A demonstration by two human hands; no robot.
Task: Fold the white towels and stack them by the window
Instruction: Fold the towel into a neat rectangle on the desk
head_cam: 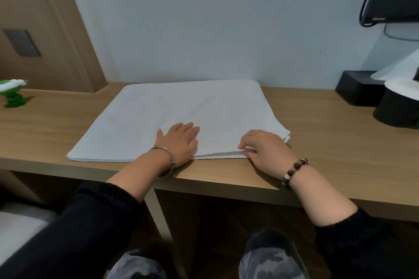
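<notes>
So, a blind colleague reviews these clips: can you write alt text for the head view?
A person's left hand lies flat on a folded white towel on a wooden desk, while the right hand pinches the towel's near edge. A green toy sits at far left and a black box at far right.

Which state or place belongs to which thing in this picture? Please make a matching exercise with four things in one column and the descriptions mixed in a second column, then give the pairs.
Things:
1. left hand
2. right hand
3. white towel
4. green toy

Descriptions:
A. stands at the far left of the desk
B. pinches the near edge of the white towel
C. lies in layers on the desk
D. rests flat on the white towel

Pairs: 1-D, 2-B, 3-C, 4-A
</notes>
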